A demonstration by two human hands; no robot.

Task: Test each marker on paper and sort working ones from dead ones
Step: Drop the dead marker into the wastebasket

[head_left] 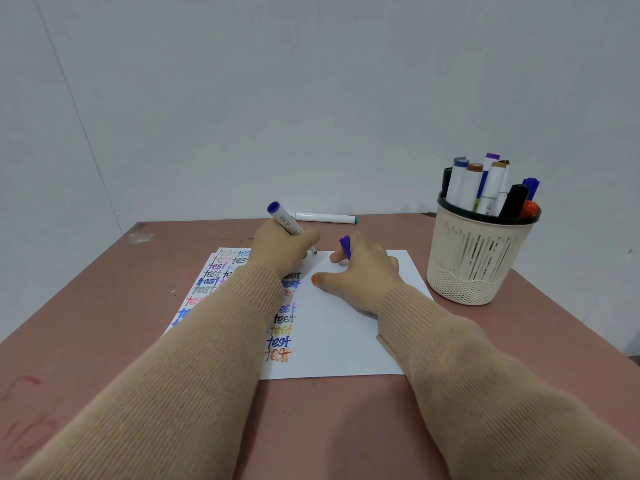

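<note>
Your left hand (pixel 280 247) grips a purple marker (pixel 287 221) just above the middle of the frame. Its tip is down on the paper (pixel 339 334) near the top edge, and its purple end tilts up and to the left. Your right hand (pixel 363 271) rests on the paper just to the right, with the purple cap (pixel 345 245) pinched between its fingers and the thumb lying flat on the sheet. The left part of the paper carries rows of "test" in many colours; the right part is blank. Behind your hands a green-ended marker (pixel 325 217) lies on the table (pixel 104 341). At right, off the paper, a cream cup (pixel 478 258) holds more markers (pixel 485 181).
</note>
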